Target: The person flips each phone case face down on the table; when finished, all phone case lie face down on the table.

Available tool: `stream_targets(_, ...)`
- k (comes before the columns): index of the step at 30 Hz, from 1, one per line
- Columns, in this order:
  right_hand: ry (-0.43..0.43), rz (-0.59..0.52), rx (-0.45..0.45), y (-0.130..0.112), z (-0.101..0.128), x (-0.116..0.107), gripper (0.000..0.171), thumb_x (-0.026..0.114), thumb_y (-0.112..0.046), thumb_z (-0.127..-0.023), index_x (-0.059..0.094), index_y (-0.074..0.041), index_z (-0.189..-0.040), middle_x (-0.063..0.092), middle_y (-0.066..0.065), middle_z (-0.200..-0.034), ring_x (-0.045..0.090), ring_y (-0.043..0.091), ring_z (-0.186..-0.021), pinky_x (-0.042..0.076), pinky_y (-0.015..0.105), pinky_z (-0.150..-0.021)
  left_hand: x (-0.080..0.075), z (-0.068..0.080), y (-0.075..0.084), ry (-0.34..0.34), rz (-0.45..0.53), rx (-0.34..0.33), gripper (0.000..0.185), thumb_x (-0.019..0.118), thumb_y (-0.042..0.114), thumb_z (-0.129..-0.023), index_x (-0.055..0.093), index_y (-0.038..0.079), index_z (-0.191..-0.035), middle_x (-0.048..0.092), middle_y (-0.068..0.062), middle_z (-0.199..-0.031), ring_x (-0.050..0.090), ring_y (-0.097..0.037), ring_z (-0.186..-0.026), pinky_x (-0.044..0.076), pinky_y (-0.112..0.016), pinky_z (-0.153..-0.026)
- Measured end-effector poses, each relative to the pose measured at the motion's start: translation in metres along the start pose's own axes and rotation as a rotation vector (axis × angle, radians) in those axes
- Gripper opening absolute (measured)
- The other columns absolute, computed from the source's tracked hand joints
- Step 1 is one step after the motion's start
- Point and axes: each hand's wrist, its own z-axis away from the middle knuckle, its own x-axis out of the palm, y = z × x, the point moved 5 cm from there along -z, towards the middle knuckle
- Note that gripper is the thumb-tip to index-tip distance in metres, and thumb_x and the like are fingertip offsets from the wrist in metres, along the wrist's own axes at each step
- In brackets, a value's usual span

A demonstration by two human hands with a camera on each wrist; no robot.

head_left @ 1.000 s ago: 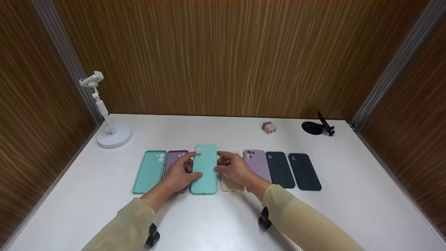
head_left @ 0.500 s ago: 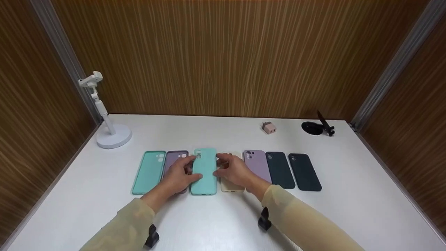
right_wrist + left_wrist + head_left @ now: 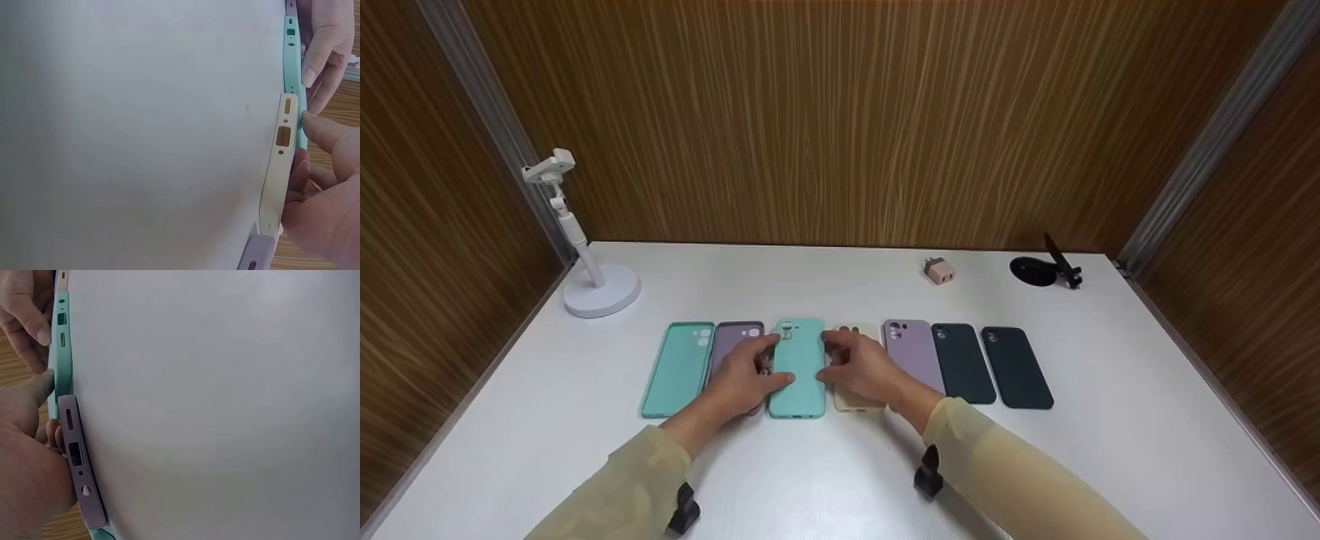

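A mint phone case [image 3: 804,375], its outer back facing up, lies in the middle of a row of cases. My left hand [image 3: 745,375] holds its left edge, thumb on the back and fingers at the side. On the opposite edge, my right hand [image 3: 868,366] grips it with thumb and fingers. Under my left hand is a purple case [image 3: 729,339], inside up, partly hidden. A cream case [image 3: 861,405] sits partly covered by my right hand. Both wrist views show the bottom ends of the mint case [image 3: 64,354], the purple case [image 3: 83,467] and the cream case [image 3: 275,169].
Another mint case [image 3: 679,371] lies inside up at the row's left end. To the right are a lilac case [image 3: 915,356] and two dark cases [image 3: 964,364]. Behind stand a white phone stand [image 3: 601,291], a pink charger plug [image 3: 940,271] and a black stand [image 3: 1033,271].
The mint case's top end has lowered toward the table between both hands, its back now lying in line with the row. My hands have kept their hold and barely shifted.
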Motion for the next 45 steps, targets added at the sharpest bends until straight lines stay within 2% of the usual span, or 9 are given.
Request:
stream_targets(18,0.006,0.007,-0.047,-0.001,0.001,0.0,0.066,0.087,-0.012,-0.09,0.06,-0.007,-0.15,0.06,0.004,-0.101,0.056,0.018,-0.092,0.048,0.031,-0.078,0.001,-0.001,-0.001,0.007,-0.061,0.009,0.071,0.083,0.021,-0.095,0.052,0.01,-0.157,0.054,-0.004,-0.108,0.051,-0.022,-0.102,0.043,-0.039,-0.089)
stream_targets(22,0.004,0.019,-0.055,-0.002,0.002,0.002,0.065,0.087,-0.012,-0.09,0.06,-0.007,-0.149,0.061,0.005,-0.104,0.056,0.019,-0.094,0.049,0.032,-0.08,0.001,0.001,-0.001,0.013,-0.047,0.002,0.069,0.083,0.02,-0.095,0.053,0.01,-0.156,0.054,-0.004,-0.107,0.051,-0.022,-0.102,0.042,-0.039,-0.088)
stream_targets(28,-0.002,0.022,-0.021,-0.001,0.001,0.001,0.066,0.086,-0.015,-0.091,0.059,-0.009,-0.151,0.063,0.006,-0.118,0.056,0.021,-0.101,0.05,0.035,-0.088,-0.004,0.004,0.006,0.029,0.015,-0.026,0.065,0.081,0.016,-0.096,0.055,0.011,-0.154,0.057,-0.007,-0.11,0.053,-0.02,-0.099,0.045,-0.036,-0.085)
stream_targets(31,0.005,0.024,-0.006,-0.002,0.0,0.0,0.065,0.086,-0.015,-0.091,0.06,-0.009,-0.15,0.065,0.009,-0.126,0.058,0.023,-0.104,0.052,0.038,-0.094,-0.011,0.005,0.011,0.044,0.067,-0.032,0.063,0.08,0.013,-0.097,0.055,0.011,-0.154,0.061,-0.011,-0.126,0.058,-0.019,-0.1,0.049,-0.032,-0.084)
stream_targets(35,0.026,-0.003,0.036,-0.005,0.0,-0.001,0.062,0.085,-0.011,-0.09,0.062,-0.009,-0.148,0.064,0.011,-0.137,0.061,0.025,-0.114,0.052,0.044,-0.103,-0.028,0.01,0.012,0.08,0.106,-0.026,0.061,0.078,0.012,-0.097,0.056,0.012,-0.154,0.059,-0.011,-0.145,0.062,-0.022,-0.108,0.055,-0.032,-0.085)
stream_targets(39,0.048,-0.084,0.068,-0.01,0.002,-0.003,0.056,0.081,-0.006,-0.093,0.063,-0.009,-0.146,0.063,0.01,-0.142,0.063,0.028,-0.121,0.052,0.047,-0.106,-0.049,0.013,0.005,0.114,0.1,-0.039,0.06,0.076,0.013,-0.098,0.055,0.012,-0.154,0.059,-0.01,-0.146,0.061,-0.024,-0.116,0.056,-0.034,-0.089)
stream_targets(45,0.06,-0.148,0.018,-0.03,-0.001,0.002,0.048,0.079,-0.007,-0.096,0.065,-0.009,-0.142,0.067,0.006,-0.134,0.065,0.024,-0.114,0.057,0.04,-0.098,-0.078,0.017,-0.014,0.138,0.061,-0.043,0.06,0.075,0.015,-0.099,0.053,0.007,-0.154,0.059,-0.015,-0.143,0.062,-0.027,-0.115,0.053,-0.033,-0.089)
